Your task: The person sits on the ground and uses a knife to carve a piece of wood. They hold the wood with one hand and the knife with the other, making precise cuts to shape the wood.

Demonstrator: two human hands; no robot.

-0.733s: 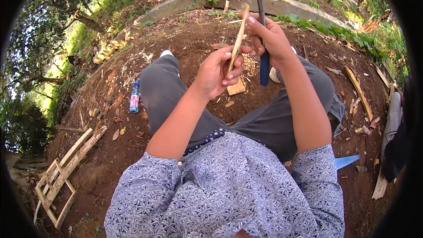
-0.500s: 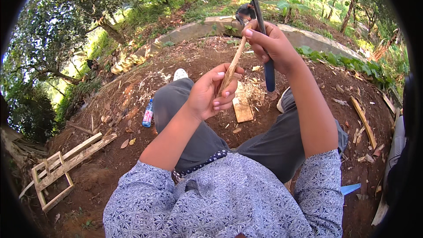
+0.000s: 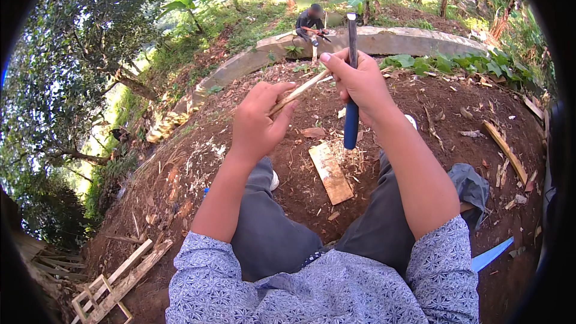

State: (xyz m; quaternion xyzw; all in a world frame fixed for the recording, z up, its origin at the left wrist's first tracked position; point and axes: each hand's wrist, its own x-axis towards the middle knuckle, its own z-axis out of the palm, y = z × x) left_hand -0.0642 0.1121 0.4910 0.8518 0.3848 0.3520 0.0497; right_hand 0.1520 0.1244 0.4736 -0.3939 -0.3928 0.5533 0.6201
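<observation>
No words, letters, numbers or signs can be read here, not on any of the things close up or far away.

Everything is carried by a slope of bare brown soil [image 3: 462,150], littered with wood chips and dry leaves. In the middle, a flat pale board [image 3: 331,174] is laid at a slant, ringed by shavings [image 3: 351,157], with a small offcut [image 3: 333,216] dropped just beside its near end. More pale scraps [image 3: 206,157] are scattered at left. At near left, long slats [image 3: 141,270] and a wooden frame [image 3: 88,289] are laid together. At right, a narrow wooden strip [image 3: 506,151] is seen; nearer, a tapering blue piece [image 3: 493,254] is partly covered by a sleeve.
</observation>
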